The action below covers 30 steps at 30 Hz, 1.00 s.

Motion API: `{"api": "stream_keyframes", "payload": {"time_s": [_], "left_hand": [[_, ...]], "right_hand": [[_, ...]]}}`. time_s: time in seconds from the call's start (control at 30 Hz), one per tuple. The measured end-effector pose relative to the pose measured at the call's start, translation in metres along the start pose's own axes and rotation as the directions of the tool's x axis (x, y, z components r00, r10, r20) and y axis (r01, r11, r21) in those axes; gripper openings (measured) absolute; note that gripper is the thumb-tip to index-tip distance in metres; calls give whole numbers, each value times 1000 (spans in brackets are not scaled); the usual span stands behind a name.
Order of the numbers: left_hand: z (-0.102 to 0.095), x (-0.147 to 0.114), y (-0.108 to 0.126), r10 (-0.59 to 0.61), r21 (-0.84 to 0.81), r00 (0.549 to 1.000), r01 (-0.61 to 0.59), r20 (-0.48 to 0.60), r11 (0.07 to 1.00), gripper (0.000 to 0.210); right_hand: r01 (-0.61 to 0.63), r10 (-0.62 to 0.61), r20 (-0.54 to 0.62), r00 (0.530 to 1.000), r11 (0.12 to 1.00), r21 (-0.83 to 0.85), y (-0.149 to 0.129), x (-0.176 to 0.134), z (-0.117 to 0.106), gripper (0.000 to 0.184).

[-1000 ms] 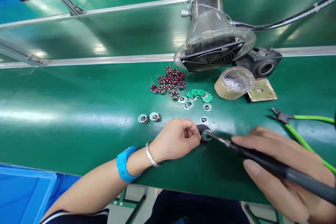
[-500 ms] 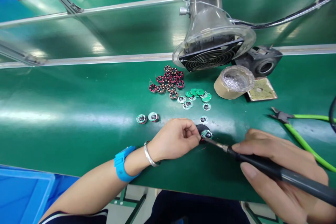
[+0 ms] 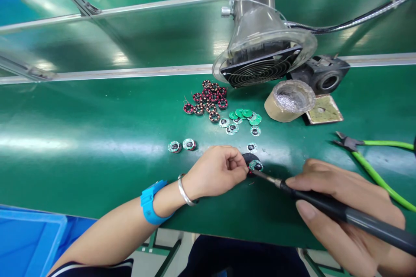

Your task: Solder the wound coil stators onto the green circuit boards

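My right hand (image 3: 351,212) is closed around a soldering iron (image 3: 328,203), its tip touching the near left edge of a small round circuit board (image 3: 256,165). That board sits over a red wound coil, mostly hidden, beside a black round base (image 3: 248,157). My left hand (image 3: 221,171) is pinched at the board's left edge; what its fingertips hold is too small or hidden to make out. Just beyond lies another round board (image 3: 252,147). To the left stand two coils topped with boards, a nearer one (image 3: 189,144) and a farther one (image 3: 174,146).
Several copper-and-red coils (image 3: 211,97) and several green round boards (image 3: 245,114) lie farther back. A fume extractor hood (image 3: 263,65) hangs above. At the right are a tub of solder scraps (image 3: 290,100), a sponge tray (image 3: 325,110), a black iron holder (image 3: 325,75) and green-handled cutters (image 3: 367,156).
Almost nothing differs. The iron and my right hand have shifted very slightly left, while my left hand stays at the board.
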<state>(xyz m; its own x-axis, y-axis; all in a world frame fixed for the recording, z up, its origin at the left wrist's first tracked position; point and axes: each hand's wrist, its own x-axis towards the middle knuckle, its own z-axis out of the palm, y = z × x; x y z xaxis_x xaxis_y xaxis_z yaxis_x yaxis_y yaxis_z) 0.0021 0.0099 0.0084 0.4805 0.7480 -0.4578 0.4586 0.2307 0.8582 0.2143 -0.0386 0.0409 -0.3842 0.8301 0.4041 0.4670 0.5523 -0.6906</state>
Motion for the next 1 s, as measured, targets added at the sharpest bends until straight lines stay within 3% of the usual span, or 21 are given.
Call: {"api": "stream_keyframes", "payload": {"time_s": [0.13,0.33,0.7,1.0], "left_hand": [[0,0,0,-9,10,1000,9,-7,1000,5],[0,1,0,-13,27,1000,14,-17,1000,6],[0,1,-2,-4,30,1000,5,-27,1000,7],[0,1,-3,-8,12,1000,8,-21,1000,7]], "right_hand": [[12,-11,-45,999,1000,18,-2,-1,-1,21],[-70,69,-44,997,997,-18,-6,-6,-6,19],[33,-31,-70,997,999,37,1,1,-1,24],[34,-30,-101,994,999,41,1,3,5,22]]}}
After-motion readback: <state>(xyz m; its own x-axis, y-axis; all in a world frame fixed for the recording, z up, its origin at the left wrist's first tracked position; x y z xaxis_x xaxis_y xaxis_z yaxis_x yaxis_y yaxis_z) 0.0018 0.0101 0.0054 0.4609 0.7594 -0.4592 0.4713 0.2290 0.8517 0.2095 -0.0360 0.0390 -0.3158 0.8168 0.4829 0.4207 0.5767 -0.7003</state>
